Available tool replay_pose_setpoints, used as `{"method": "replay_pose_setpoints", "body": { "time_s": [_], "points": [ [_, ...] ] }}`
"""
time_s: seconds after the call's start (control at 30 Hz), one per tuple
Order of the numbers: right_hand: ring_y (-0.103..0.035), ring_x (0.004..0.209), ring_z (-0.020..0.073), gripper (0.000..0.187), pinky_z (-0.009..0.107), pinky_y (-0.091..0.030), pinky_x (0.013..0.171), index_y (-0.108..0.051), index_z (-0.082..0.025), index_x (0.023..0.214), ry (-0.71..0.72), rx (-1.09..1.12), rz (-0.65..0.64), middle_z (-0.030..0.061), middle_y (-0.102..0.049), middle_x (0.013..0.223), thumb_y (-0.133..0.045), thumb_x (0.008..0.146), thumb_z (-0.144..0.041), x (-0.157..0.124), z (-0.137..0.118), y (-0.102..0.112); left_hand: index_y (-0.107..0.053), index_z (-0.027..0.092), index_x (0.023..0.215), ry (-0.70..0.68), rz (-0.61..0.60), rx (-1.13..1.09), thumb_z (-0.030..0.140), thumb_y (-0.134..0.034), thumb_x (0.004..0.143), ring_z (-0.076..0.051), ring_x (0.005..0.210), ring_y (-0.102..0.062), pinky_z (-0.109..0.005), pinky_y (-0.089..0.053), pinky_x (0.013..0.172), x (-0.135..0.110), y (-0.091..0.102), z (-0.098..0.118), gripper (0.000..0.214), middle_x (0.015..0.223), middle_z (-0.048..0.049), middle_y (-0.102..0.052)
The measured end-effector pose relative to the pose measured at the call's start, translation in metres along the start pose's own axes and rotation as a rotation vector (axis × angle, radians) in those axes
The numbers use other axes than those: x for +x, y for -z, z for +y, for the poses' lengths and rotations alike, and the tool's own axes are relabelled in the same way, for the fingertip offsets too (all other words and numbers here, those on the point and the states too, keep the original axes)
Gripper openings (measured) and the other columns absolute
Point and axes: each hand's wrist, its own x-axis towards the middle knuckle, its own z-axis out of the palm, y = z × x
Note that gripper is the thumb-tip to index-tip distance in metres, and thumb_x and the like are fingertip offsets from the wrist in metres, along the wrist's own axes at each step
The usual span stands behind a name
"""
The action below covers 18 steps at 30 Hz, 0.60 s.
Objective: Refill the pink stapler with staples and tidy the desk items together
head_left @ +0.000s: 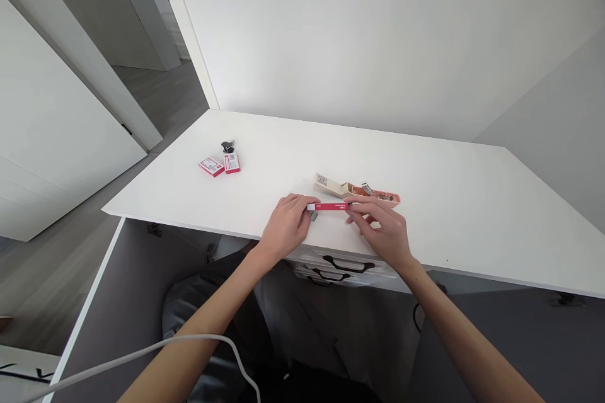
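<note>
both hands, left hand [288, 221] and right hand [384, 227], pinch a slim red staple box [331, 206] over the white table [472, 214], beside an open beige stapler [357, 190]; tilted, loose staples could spill.

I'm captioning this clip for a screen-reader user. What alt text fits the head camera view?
Two bare hands, left hand and right hand, hold a slim red box between them over a white table. Just behind lies an opened beige stapler; two small red boxes and a black binder clip sit far left.
</note>
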Motion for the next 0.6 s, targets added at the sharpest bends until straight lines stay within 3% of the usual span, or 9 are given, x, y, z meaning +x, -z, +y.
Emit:
{"method": "replay_pose_setpoints", "body": {
  "time_s": [0.23, 0.37, 0.5, 0.6],
  "points": [
    [-0.076, 0.073, 0.0176, 0.014, 0.031, -0.061, 0.050, -0.076, -0.025, 0.096, -0.056, 0.003, 0.027, 0.0075, -0.081, 0.111, -0.064, 0.103, -0.024, -0.001, 0.001, 0.000, -0.063, 0.019, 0.131, 0.012, -0.006, -0.011, 0.012, -0.049, 0.096, -0.026, 0.117, -0.064, -0.045, -0.049, 0.106, 0.000, 0.002, 0.005, 0.038, 0.115, -0.0088, -0.073],
    [-0.077, 0.072, 0.0188, 0.010, 0.031, -0.059, 0.046, -0.075, -0.024, 0.099, -0.228, 0.112, 0.069, 0.0088, -0.078, 0.118, -0.069, 0.100, -0.032, -0.003, 0.006, 0.002, -0.059, 0.021, 0.139, 0.065, -0.050, -0.119, 0.021, -0.059, 0.093, -0.026, 0.116, -0.066, -0.042, -0.050, 0.105, 0.000, 0.010, 0.011, 0.046, 0.124, -0.0086, -0.072],
    [-0.076, 0.066, 0.0182, 0.015, 0.030, -0.055, 0.042, -0.072, -0.024, 0.101, -0.367, 0.295, 0.044, 0.0090, -0.076, 0.118, -0.073, 0.097, -0.038, -0.004, 0.009, 0.006, -0.064, 0.022, 0.132, 0.113, -0.116, -0.282, 0.045, -0.054, 0.103, -0.022, 0.099, -0.070, -0.033, -0.053, 0.087, 0.001, 0.019, 0.013, 0.038, 0.110, -0.0058, -0.076],
    [-0.074, 0.062, 0.0168, 0.017, 0.029, -0.054, 0.042, -0.070, -0.024, 0.103, -0.409, 0.366, 0.011, 0.0083, -0.075, 0.115, -0.074, 0.096, -0.040, -0.004, 0.008, 0.007, -0.068, 0.022, 0.118, 0.151, -0.153, -0.339, 0.050, -0.051, 0.105, -0.018, 0.083, -0.066, -0.028, -0.049, 0.073, 0.002, 0.022, 0.014, 0.036, 0.092, -0.0019, -0.076]
  ]
}}
